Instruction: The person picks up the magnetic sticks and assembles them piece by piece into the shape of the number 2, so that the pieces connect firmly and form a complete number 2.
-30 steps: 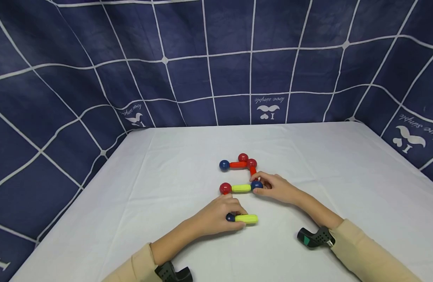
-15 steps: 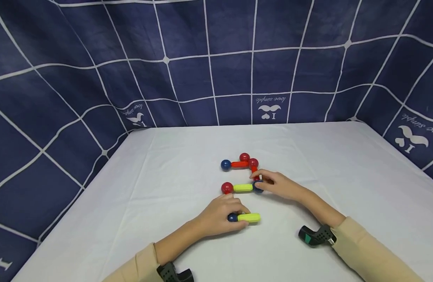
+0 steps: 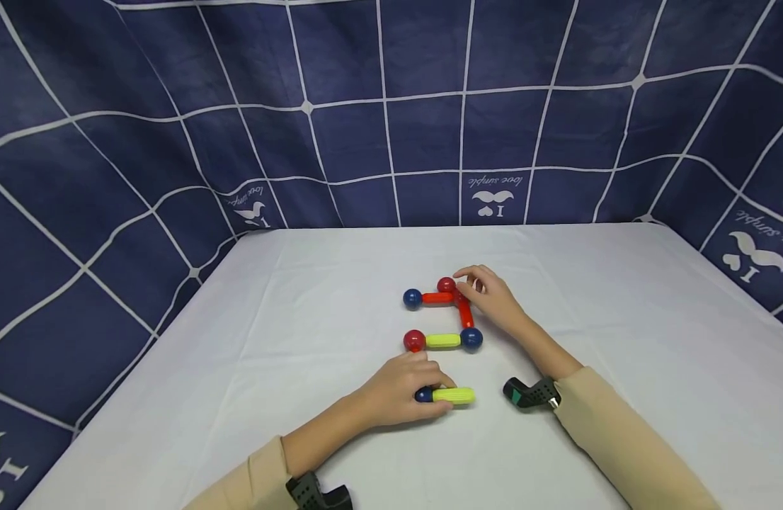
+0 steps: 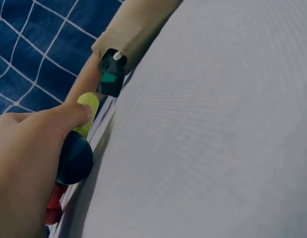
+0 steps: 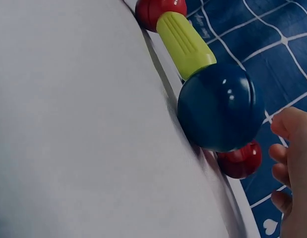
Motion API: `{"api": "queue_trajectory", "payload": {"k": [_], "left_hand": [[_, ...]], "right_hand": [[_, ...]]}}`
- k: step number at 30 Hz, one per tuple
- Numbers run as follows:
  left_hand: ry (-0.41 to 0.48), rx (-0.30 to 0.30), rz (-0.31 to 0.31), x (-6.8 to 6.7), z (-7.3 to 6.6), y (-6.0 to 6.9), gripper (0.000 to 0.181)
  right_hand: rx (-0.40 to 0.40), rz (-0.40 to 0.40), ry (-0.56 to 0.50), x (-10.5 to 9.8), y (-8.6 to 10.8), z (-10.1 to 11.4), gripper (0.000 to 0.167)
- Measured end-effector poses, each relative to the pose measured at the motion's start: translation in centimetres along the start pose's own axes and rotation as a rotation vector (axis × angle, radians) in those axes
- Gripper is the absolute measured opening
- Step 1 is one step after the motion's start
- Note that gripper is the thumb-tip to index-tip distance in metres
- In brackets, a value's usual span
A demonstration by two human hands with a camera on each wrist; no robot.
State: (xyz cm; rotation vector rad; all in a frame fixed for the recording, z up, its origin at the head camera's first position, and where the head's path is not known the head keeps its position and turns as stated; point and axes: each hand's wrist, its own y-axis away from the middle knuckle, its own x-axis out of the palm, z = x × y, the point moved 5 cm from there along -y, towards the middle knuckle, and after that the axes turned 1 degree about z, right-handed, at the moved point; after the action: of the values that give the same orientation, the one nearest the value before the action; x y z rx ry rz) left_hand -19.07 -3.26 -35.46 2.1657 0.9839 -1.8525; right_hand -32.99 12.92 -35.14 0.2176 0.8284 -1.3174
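My left hand [image 3: 398, 391] holds a yellow-green magnetic rod [image 3: 454, 396] with a dark blue ball [image 4: 75, 157] at its end, low over the white table. A red rod [image 4: 55, 197] shows below that ball in the left wrist view, mostly hidden by the hand in the head view. My right hand [image 3: 498, 301] reaches over the far corner of the shape, fingers loosely bent beside a partly covered red ball [image 5: 240, 159]. In the right wrist view a small gap separates fingertips and ball. Nearer stands a blue ball [image 3: 471, 338], joined by a yellow-green rod [image 3: 442, 341] to another red ball [image 3: 414, 340].
At the far side a red rod [image 3: 437, 298] ends in a blue ball [image 3: 413, 299], with another red ball [image 3: 446, 285] just behind. A second red rod [image 3: 465, 313] links the far corner to the near blue ball. White cloth [image 3: 302, 304] covers the table; a navy checked curtain [image 3: 423, 134] hangs behind.
My right hand has left the near blue ball and moved away from me to the far red ball. The left hand keeps its hold on the yellow-green rod, nearly still.
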Motion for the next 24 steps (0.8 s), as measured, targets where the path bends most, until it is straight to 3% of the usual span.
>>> {"api": "queue_trajectory", "payload": {"k": [5, 10, 15, 24], "left_hand": [[0.002, 0.007, 0.002, 0.0, -0.1, 0.1, 0.02], [-0.02, 0.045, -0.014, 0.2, -0.4, 0.0, 0.02], [-0.029, 0.04, -0.009, 0.1, -0.3, 0.0, 0.02], [-0.032, 0.045, -0.006, -0.1, -0.1, 0.1, 0.021]], "right_hand": [[0.049, -0.004, 0.007, 1.0, -1.1, -0.5, 0.031], [0.149, 0.076, 0.017, 2.3, -1.7, -1.4, 0.045], [0.21, 0.139, 0.05, 2.8, -1.7, -1.6, 0.053], [0.2, 0.093, -0.026, 2.9, -1.6, -1.5, 0.035]]}}
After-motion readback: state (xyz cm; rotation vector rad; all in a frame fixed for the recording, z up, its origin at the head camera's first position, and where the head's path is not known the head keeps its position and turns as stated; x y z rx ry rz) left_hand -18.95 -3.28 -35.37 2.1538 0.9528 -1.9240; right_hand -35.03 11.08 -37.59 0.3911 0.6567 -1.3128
